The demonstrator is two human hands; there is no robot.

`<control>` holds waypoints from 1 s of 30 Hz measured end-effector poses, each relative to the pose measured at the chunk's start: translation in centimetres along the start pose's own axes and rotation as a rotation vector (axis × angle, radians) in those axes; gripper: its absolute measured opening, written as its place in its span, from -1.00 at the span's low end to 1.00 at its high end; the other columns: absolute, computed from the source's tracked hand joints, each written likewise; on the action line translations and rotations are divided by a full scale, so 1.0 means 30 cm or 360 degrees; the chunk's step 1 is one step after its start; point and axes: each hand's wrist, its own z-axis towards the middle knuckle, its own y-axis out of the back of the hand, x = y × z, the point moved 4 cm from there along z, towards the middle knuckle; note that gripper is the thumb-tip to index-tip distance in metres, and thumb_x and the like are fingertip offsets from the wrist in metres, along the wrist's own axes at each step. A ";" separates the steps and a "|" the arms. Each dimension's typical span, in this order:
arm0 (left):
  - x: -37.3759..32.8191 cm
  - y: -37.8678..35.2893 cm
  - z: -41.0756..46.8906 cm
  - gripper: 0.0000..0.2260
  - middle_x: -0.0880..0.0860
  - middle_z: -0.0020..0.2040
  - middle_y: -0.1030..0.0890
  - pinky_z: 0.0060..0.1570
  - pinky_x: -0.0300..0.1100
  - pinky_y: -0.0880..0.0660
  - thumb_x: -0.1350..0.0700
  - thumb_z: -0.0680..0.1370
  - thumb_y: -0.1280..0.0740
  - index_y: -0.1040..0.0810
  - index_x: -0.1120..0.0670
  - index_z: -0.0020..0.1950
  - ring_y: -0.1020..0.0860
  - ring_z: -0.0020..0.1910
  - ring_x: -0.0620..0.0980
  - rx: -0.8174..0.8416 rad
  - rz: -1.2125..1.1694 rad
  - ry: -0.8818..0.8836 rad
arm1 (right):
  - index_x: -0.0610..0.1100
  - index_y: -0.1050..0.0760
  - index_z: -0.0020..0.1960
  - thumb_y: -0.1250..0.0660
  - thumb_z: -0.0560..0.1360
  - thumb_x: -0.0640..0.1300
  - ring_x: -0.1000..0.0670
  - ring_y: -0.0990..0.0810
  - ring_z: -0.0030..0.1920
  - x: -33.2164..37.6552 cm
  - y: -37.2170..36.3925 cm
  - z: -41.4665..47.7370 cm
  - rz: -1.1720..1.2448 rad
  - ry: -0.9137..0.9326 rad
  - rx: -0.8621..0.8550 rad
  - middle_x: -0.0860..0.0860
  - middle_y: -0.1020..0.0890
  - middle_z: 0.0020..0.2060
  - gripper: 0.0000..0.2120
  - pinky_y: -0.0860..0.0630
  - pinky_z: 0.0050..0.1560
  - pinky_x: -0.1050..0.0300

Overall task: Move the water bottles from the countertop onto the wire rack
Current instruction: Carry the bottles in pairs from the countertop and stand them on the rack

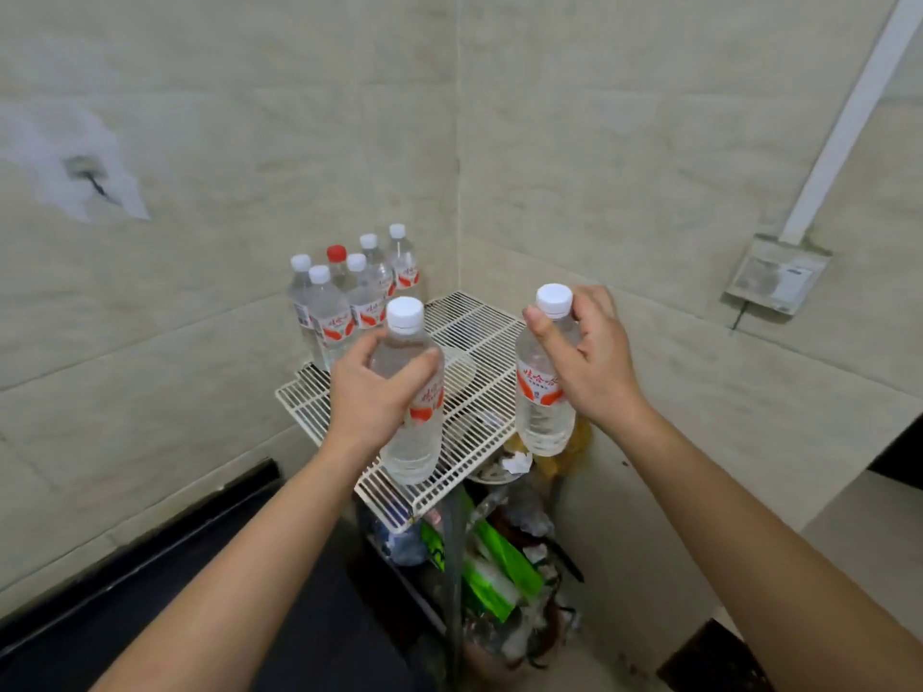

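- Dark and glossy, the countertop [165,581] is seen at the near left, no bottles visible on the part in view.
- Below the rack's near edge, a clutter of green packets [494,566] and crumpled plastic is glimpsed.
- Two bottles are being carried in together: the left hand [372,399] is wrapped round the upper body of one clear bottle [412,432], held above the near part of the wire rack [479,387].
- Further right, the right hand [592,364] is closed on the shoulder of a second bottle [542,407], which hangs just off the rack's right edge.
- Both are smooth, ribbed clear plastic, white-capped, with red-and-white labels.
- Placement looks to be the step in hand; next, each bottle would need lowering upright onto the white grid, bases flat across the thin wires.
- At the far left corner, six standing bottles [349,302] are clustered against the tiled wall, one red-capped.
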 end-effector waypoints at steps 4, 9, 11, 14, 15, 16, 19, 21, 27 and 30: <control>0.049 -0.025 0.145 -0.78 -0.21 -0.06 -0.71 -0.06 -0.32 -0.60 0.08 0.48 -0.53 -0.61 -0.18 0.04 -0.68 -0.08 -0.31 -0.0033 0.0126 -0.0029 | -0.14 -0.55 0.10 -0.36 0.62 0.02 0.30 -0.48 -0.01 -0.066 -0.119 0.194 0.0083 0.0044 0.0107 0.03 -0.44 -0.03 -0.78 -0.32 0.03 0.53; 0.168 -0.066 0.349 -0.71 -0.07 0.11 -0.68 0.11 0.12 -0.64 -0.21 0.43 -0.48 -0.66 -0.15 0.10 -0.67 0.12 0.00 -0.0164 0.0276 0.0062 | -0.17 -0.57 0.10 -0.32 0.58 0.17 0.03 -0.53 0.01 -0.238 -0.331 0.409 0.0055 0.0116 0.0321 -0.04 -0.52 -0.02 -0.61 -0.42 0.02 0.24; 0.206 -0.103 0.440 -0.58 -0.05 0.16 -0.61 0.19 0.13 -0.59 -0.27 0.41 -0.46 -0.65 -0.13 0.19 -0.60 0.19 0.01 -0.0192 0.0410 0.0048 | -0.14 -0.57 0.09 -0.25 0.55 0.27 -0.03 -0.53 0.04 -0.316 -0.414 0.492 0.0018 0.0135 0.0435 -0.02 -0.52 -0.04 -0.53 -0.45 0.04 0.07; 0.250 -0.157 0.577 -0.61 -0.05 0.17 -0.62 0.25 0.13 -0.55 -0.22 0.43 -0.47 -0.64 -0.14 0.22 -0.58 0.22 -0.01 -0.0227 0.0521 0.0024 | -0.09 -0.56 0.10 -0.30 0.57 0.24 0.00 -0.54 0.03 -0.422 -0.510 0.616 0.0020 0.0137 0.0618 0.04 -0.50 -0.05 -0.61 -0.51 0.05 -0.02; 0.257 -0.176 0.619 -0.63 -0.07 0.18 -0.64 0.25 0.12 -0.55 -0.23 0.43 -0.46 -0.63 -0.20 0.22 -0.58 0.23 -0.02 -0.0220 0.0543 0.0012 | -0.07 -0.56 0.11 -0.31 0.57 0.22 0.03 -0.54 0.00 -0.453 -0.536 0.657 0.0034 0.0155 0.0678 0.07 -0.49 -0.06 -0.64 -0.52 0.04 0.00; 0.268 -0.195 0.660 -0.65 -0.12 0.19 -0.64 0.26 0.12 -0.54 -0.23 0.44 -0.45 -0.61 -0.25 0.21 -0.57 0.25 -0.02 -0.0191 0.0564 0.0008 | -0.06 -0.56 0.11 -0.32 0.57 0.21 0.05 -0.53 -0.03 -0.479 -0.559 0.698 0.0053 0.0185 0.0734 0.11 -0.47 -0.08 -0.65 -0.51 0.01 0.03; 0.315 -0.237 0.754 -0.62 -0.18 0.23 -0.65 0.26 0.14 -0.55 -0.18 0.47 -0.45 -0.60 -0.20 0.28 -0.60 0.27 -0.04 -0.0091 0.0635 0.0048 | -0.05 -0.59 0.14 -0.37 0.56 0.16 0.10 -0.52 -0.07 -0.554 -0.626 0.800 0.0104 0.0233 0.0900 0.13 -0.46 -0.09 -0.68 -0.48 0.01 0.13; 0.351 -0.258 0.789 -0.60 -0.10 0.27 -0.65 0.26 0.08 -0.58 -0.02 0.52 -0.49 -0.58 -0.03 0.35 -0.61 0.27 -0.09 0.0018 0.0628 0.0097 | -0.04 -0.61 0.16 -0.42 0.55 0.11 0.11 -0.55 -0.01 -0.606 -0.667 0.840 0.0164 0.0174 0.1010 0.09 -0.51 -0.05 -0.71 -0.51 0.06 0.13; 0.372 -0.252 0.872 -0.44 -0.06 0.30 -0.62 0.29 -0.01 -0.54 0.12 0.43 -0.58 -0.50 -0.02 0.40 -0.58 0.29 -0.09 0.0087 0.0732 0.0174 | 0.01 -0.55 0.36 -0.51 0.51 -0.09 0.28 -0.60 0.15 -0.675 -0.710 0.888 0.0550 -0.0087 0.1154 0.24 -0.64 0.11 -0.56 -0.54 0.30 0.12; 0.326 -0.250 0.905 -0.56 -0.09 0.14 -0.67 0.10 -0.18 -0.53 0.11 0.40 -0.61 -0.62 0.01 0.25 -0.61 0.08 -0.15 0.0059 0.0968 0.0068 | 0.15 -0.58 0.30 -0.54 0.48 0.01 0.15 -0.67 0.11 -0.665 -0.710 0.913 0.0391 -0.0051 0.1219 0.21 -0.69 0.09 -0.59 -0.60 0.22 0.05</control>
